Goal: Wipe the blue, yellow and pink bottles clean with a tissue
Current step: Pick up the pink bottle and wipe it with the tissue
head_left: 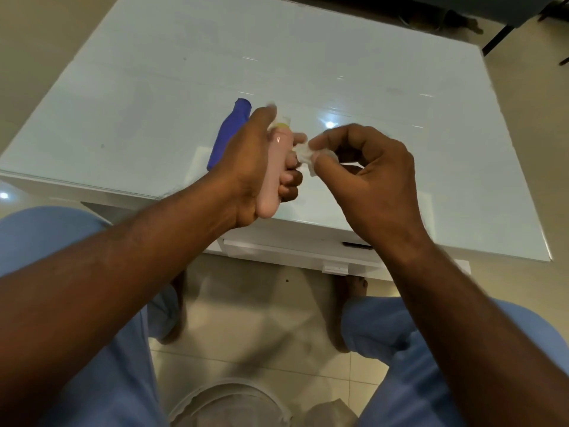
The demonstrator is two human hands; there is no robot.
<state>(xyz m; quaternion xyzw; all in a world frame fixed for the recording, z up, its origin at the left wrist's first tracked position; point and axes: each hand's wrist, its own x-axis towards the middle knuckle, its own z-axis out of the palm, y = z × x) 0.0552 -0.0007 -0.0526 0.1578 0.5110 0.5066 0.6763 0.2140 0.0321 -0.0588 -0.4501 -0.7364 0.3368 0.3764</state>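
My left hand (246,167) grips the pink bottle (275,167), holding it above the near edge of the table with its base toward me. A yellowish cap and a white tip (68,120) cannot be told apart from the bottle's top, which my thumb partly hides. My right hand (366,177) pinches a small crumpled white tissue (309,155) right beside the pink bottle, touching or nearly touching its side. The blue bottle (229,131) lies on the table behind my left hand, partly hidden by it. No separate yellow bottle is plainly seen.
The white glass-topped table (338,72) stretches away in front of me. My knees in blue trousers flank a tiled floor, where a white bin (231,405) stands between my legs. Dark furniture legs (505,32) stand at the far right.
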